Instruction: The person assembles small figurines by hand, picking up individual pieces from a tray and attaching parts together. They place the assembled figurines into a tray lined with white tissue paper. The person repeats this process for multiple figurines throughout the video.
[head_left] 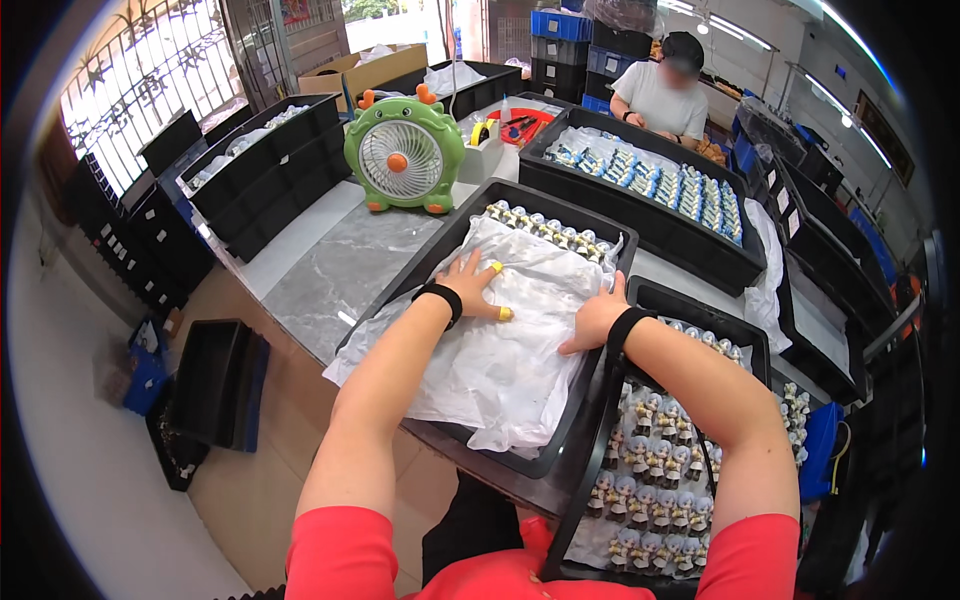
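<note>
A thin white sheet [500,350] lies crumpled over most of a black tray [545,462] in front of me. Rows of small pale-haired figurines [550,232] show beyond its far edge. My left hand [468,288] rests on the sheet, open, fingers spread, with yellow wraps on the thumb and one fingertip. My right hand [598,318] touches the sheet at the tray's right side. Its thumb points left and its index finger reaches forward near the rim; the other fingers are partly hidden. Both wrists wear black bands.
A second black tray [585,500] of figurines sits under my right forearm. A green fan [405,155] stands behind on the left. Beyond it are a red dish of tools [522,126] and a tray of blue-and-white pieces [640,255]. A person [662,95] sits at the far side.
</note>
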